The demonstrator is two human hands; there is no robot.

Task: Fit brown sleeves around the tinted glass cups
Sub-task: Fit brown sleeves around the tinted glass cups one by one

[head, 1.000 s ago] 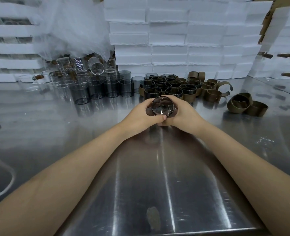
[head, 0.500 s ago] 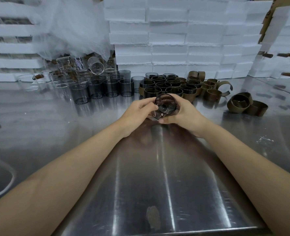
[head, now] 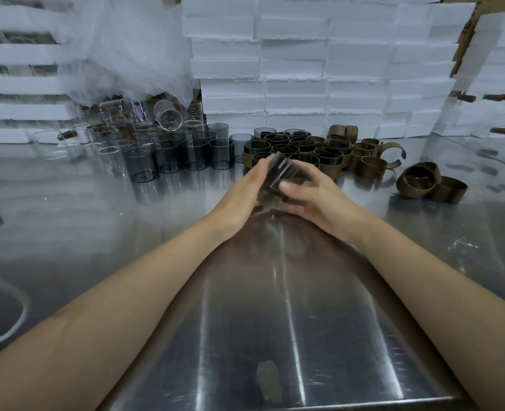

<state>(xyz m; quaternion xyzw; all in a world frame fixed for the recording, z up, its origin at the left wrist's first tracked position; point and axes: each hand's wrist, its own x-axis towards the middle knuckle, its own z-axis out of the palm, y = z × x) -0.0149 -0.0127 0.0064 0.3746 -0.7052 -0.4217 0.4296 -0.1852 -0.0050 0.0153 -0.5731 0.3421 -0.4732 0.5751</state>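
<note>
I hold one tinted glass cup [head: 286, 170] tilted above the steel table [head: 275, 307], blurred by motion. My left hand [head: 242, 194] lies along its left side with its thumb hidden. My right hand [head: 313, 197] grips it from the right, thumb across the glass. Whether a brown sleeve is on this cup, I cannot tell. Behind my hands stand several sleeved tinted cups [head: 301, 148]. Bare tinted cups [head: 186, 155] stand to their left. Loose brown sleeves [head: 369, 163] lie to the right, with a nested pair [head: 423, 179] further right.
Clear glass beakers [head: 109, 137] pile up at the back left under a plastic bag [head: 132, 54]. Stacked white foam boxes [head: 319, 69] wall off the back. A curved clear rim [head: 20, 318] shows at the left edge.
The cup was held mouth toward me with a brown sleeve around it. My hands have since turned it so it tilts up and away, and my left hand now lies along its side.
</note>
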